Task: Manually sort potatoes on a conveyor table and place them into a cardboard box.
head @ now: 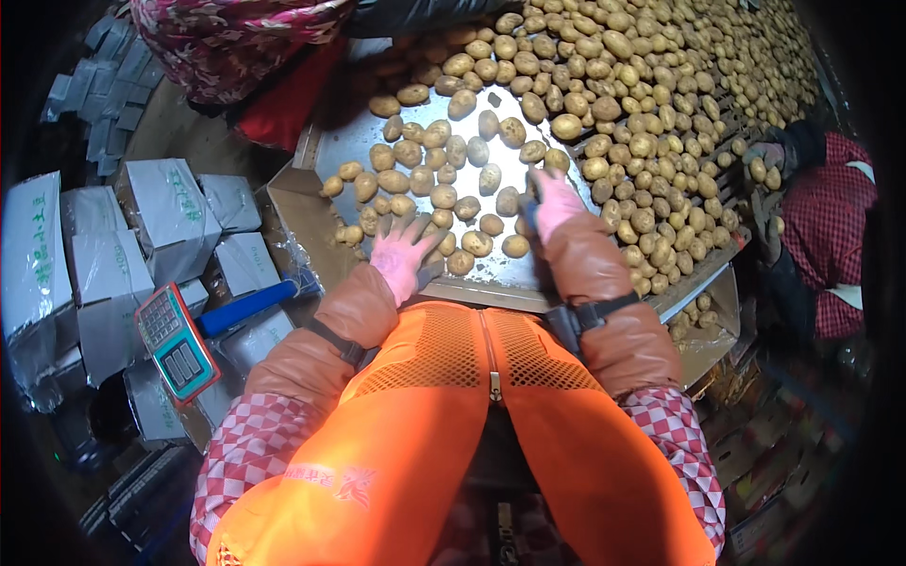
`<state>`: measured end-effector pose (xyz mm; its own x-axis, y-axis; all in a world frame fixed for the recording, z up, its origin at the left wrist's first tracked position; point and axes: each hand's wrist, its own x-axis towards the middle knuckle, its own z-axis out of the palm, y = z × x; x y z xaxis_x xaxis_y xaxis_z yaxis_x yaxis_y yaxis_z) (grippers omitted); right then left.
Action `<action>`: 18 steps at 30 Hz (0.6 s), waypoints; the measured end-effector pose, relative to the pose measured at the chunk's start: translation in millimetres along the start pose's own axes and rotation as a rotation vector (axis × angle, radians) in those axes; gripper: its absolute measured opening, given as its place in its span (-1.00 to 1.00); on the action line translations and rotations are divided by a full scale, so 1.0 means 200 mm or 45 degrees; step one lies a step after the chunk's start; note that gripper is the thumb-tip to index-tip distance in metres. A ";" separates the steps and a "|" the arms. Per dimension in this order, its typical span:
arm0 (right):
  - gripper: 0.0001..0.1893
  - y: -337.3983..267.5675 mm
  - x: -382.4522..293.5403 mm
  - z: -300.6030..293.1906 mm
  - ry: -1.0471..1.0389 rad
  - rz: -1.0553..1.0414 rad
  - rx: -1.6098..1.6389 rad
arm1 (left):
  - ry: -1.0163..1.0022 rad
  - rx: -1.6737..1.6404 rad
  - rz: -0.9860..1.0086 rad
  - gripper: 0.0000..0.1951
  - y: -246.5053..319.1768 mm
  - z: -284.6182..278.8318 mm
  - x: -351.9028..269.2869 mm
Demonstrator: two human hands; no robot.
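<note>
Loose potatoes (422, 180) lie scattered over a shiny metal sorting tray (506, 272) in front of me. My left hand (400, 251), in a pink glove with dark fingers, rests among potatoes at the tray's near left, fingers spread. Potatoes lie just beyond and beside its fingertips, partly covered by them. Also gloved in pink, my right hand (555, 201) reaches to the tray's right side with its fingers bent down. One potato (557, 160) sits right at the top of this hand. Whether the right fingers grip anything is hidden.
A large heap of potatoes (658, 141) covers the slatted bed at right. A cardboard box (301, 219) adjoins the tray's left end. White cartons (170, 212) and a scale display (177, 343) on a blue pole stand left. Co-workers' bodies (824, 226) are at right and upper left.
</note>
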<state>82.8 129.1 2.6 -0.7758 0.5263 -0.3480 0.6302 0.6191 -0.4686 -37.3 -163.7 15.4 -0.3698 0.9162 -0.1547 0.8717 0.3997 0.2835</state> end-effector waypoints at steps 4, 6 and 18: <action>-0.65 -0.08 0.08 0.21 0.119 -0.174 0.119 | 0.268 -0.162 -0.185 -0.58 -0.08 0.01 -0.05; -0.71 -0.03 0.10 0.22 0.116 -0.192 0.518 | 0.237 -0.171 -0.466 -0.63 -0.15 0.04 -0.01; -0.60 0.37 -0.34 -0.09 -0.059 0.425 1.906 | 0.055 0.033 -0.486 -0.34 -0.12 -0.14 0.82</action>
<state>183.7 149.5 6.1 -0.6280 0.4818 -0.6111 0.1842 -0.6709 -0.7183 -126.9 -21.6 9.3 -0.6824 0.7019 -0.2041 0.6760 0.7122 0.1892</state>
